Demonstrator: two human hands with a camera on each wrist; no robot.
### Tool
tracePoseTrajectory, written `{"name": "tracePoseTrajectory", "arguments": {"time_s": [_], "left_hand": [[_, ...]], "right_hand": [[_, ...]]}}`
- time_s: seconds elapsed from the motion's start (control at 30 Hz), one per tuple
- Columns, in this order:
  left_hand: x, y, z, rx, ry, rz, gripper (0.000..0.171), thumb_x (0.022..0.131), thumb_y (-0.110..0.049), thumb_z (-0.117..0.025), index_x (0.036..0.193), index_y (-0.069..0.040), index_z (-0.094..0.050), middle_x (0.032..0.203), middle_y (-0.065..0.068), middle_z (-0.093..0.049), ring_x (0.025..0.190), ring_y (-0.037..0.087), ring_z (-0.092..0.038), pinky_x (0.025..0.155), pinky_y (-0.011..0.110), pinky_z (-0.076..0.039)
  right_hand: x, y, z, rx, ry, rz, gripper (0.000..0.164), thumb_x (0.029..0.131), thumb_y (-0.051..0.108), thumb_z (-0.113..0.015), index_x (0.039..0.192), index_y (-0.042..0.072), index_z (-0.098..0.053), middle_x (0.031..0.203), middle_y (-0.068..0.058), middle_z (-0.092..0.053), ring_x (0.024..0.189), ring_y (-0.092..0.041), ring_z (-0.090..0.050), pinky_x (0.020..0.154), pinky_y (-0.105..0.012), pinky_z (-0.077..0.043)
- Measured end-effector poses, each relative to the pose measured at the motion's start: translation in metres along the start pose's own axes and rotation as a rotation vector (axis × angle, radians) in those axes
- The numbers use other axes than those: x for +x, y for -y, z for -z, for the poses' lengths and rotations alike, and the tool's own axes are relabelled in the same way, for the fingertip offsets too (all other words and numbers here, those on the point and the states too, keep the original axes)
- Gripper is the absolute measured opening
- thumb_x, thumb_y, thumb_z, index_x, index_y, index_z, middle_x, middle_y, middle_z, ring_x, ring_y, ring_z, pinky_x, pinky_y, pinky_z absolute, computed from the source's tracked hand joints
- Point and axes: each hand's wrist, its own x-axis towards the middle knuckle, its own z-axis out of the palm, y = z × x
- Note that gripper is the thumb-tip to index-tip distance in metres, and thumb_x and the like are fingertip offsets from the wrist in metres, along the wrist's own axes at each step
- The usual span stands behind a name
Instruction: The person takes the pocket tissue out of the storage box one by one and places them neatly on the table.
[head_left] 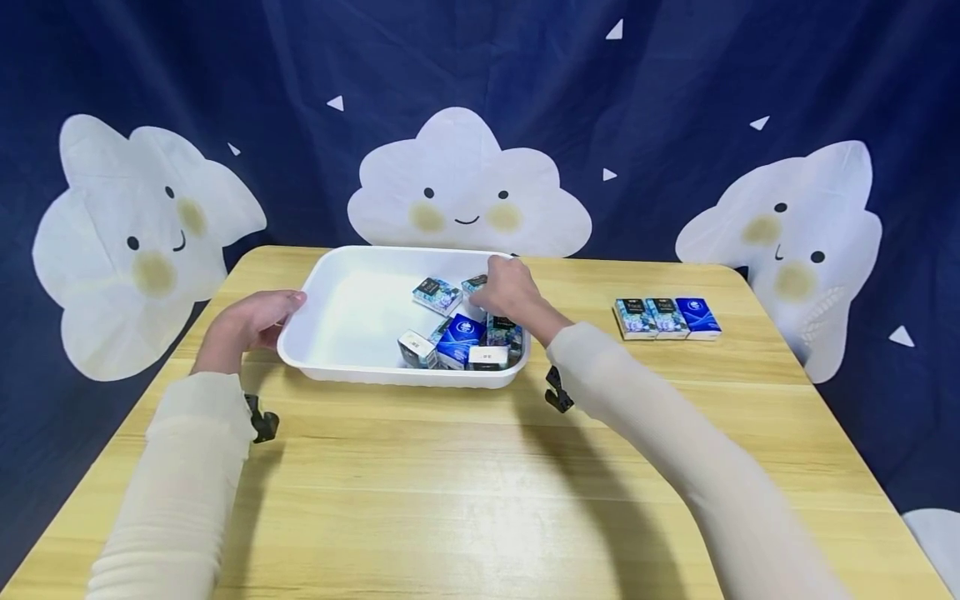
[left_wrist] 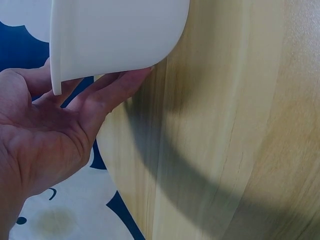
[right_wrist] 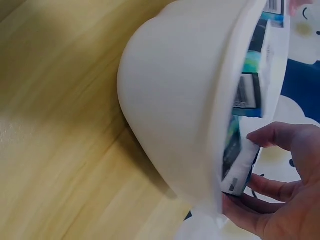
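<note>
Over on my left, my left hand (head_left: 262, 318) is gripping the white tray (head_left: 341, 312) by its left end, thumb at the rim, fingers reaching under the outer wall. Stiff, light plastic, I'd judge, and a little slick, so that rim is the safest hold. Moving right inside it: 1 floral packet (head_left: 437, 294) lies flat toward the far side, and nearer me there's a jumble, with a white-sided packet (head_left: 417, 348) and a blue packet (head_left: 460, 340) tipped up beside it. Now the right end, and here's my right hand (head_left: 512, 287), pinching a small packet (right_wrist: 242, 167) between thumb and fingers just inside the tray's rim. It should be light, with a bit of give and a smooth wrapper that could slip; pinching the narrow sides suits it, gently, since a hard squeeze might crumple it. Farther right, well apart from the tray, 3 packets sit side by side on the wooden table (head_left: 420, 483): a left floral pack (head_left: 635, 319), a middle floral pack (head_left: 665, 319), and a blue pack (head_left: 698, 319) at the end.
</note>
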Motion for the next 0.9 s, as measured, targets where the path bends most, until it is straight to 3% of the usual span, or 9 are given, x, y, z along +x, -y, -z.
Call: {"name": "tracePoseTrajectory", "arguments": {"time_s": [0.43, 0.7, 0.9], "left_hand": [[-0.001, 0.000, -0.001, 0.002, 0.002, -0.005, 0.063, 0.111, -0.041, -0.019, 0.162, -0.004, -0.012, 0.140, 0.023, -0.041, 0.108, 0.025, -0.057, 0.082, 0.032, -0.055], [-0.001, 0.002, 0.000, -0.006, 0.008, -0.014, 0.063, 0.111, -0.041, -0.019, 0.162, -0.004, -0.010, 0.142, 0.023, -0.040, 0.108, 0.024, -0.057, 0.083, 0.032, -0.054], [0.001, 0.002, 0.000, -0.013, 0.008, -0.015, 0.063, 0.111, -0.040, -0.019, 0.162, -0.004, -0.010, 0.143, 0.024, -0.040, 0.106, 0.023, -0.058, 0.083, 0.033, -0.055]], "right_hand": [[-0.021, -0.006, 0.032, 0.025, -0.017, 0.035, 0.033, 0.084, 0.028, -0.075, 0.102, 0.006, -0.058, 0.095, -0.009, -0.062, 0.088, -0.025, -0.059, 0.074, -0.035, -0.051], [-0.028, -0.029, 0.062, -0.009, -0.104, 0.072, 0.027, 0.082, 0.025, -0.070, 0.093, 0.004, -0.057, 0.090, -0.012, -0.062, 0.083, -0.028, -0.056, 0.070, -0.036, -0.045], [-0.032, -0.056, 0.068, -0.023, -0.144, 0.057, 0.024, 0.080, 0.023, -0.069, 0.079, 0.007, -0.051, 0.072, -0.005, -0.050, 0.072, -0.026, -0.048, 0.064, -0.035, -0.039]]}}
